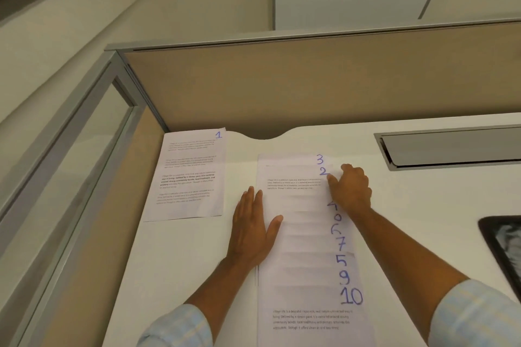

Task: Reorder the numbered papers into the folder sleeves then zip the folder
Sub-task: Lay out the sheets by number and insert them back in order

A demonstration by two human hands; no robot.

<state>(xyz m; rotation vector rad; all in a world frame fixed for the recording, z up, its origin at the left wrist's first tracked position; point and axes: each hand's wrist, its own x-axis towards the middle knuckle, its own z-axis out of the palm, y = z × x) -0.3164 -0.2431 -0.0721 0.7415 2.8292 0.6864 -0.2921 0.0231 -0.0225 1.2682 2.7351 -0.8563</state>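
Evidently mid-sort, the left hand [253, 231] lies flat on the fanned white numbered papers [304, 248] on the white desk [408, 205] while the right hand [351, 189] pinches sheet 2 [293, 175], which should next slide out onto sheet 1 [191, 177]

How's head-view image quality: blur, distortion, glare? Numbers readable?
Head view: lighting flat, shadows faint; wide-angle slightly bends the beige partition panel edges; blue handwritten numbers on the fanned stack of white papers read clearly, one partly hidden by the right hand; printed text too soft to read; pale glare on the glossy black object at right.
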